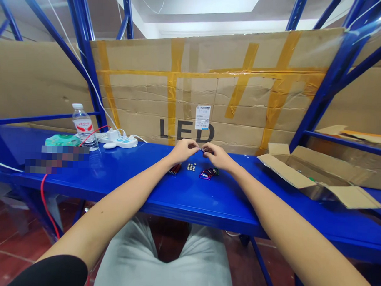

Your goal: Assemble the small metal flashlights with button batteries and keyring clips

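- The left hand is reaching in from the near left, its thumb and fingertips pinching a small shiny piece.
- The right hand is coming in from the near right and is grasping the same piece with its fingertips; the piece is showing too small to identify.
- This piece is sitting between the two hands, just above the far half of the blue tabletop.
- Small round silver pieces are lying in short rows on the near side of the hands.
- Dark red rods are lying left of those rows, partly hidden by the left forearm.
- Colored carabiners are lying in an overlapping group right of the rows, near the right hand.
- An open cardboard box is resting well to the right, its flaps spreading outward.
- A labeled water bottle is standing on the far left, beside a green soft pack and a white power strip.
- A large taped cardboard panel marked "LED" is standing along the far edge.
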Motion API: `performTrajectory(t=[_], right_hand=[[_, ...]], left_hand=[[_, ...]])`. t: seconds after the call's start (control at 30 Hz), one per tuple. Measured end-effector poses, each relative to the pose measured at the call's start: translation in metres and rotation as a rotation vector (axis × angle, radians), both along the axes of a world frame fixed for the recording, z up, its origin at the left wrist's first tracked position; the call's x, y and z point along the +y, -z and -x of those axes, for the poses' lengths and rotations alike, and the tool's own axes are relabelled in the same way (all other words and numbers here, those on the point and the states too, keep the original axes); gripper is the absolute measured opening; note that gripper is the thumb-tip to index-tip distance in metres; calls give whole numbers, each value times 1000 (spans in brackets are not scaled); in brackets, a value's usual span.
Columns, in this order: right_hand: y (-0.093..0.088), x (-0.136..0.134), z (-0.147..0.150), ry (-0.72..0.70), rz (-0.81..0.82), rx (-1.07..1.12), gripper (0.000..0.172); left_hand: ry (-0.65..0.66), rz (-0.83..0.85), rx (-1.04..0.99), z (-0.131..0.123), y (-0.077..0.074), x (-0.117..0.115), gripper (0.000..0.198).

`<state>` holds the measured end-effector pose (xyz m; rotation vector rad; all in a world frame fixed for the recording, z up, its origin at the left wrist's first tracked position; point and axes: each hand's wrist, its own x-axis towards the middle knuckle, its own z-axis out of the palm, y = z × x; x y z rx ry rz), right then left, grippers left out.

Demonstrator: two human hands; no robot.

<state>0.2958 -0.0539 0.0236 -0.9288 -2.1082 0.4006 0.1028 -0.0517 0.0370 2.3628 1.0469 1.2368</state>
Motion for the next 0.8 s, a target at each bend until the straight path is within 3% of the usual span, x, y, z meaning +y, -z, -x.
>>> performTrajectory(t=[0.17,0.57,0.8], right_hand=[[-3,-3,1,17,-83,-37,23],[-6,-15,7,87,-392,-17,9],[-11,-18,5,97,-242,-17,12]], left_hand=[[61,63,-117,1,2,2,15],[231,308,-305,-1,-4,0,12],[292,205,-186,2,-5,-1,13]])
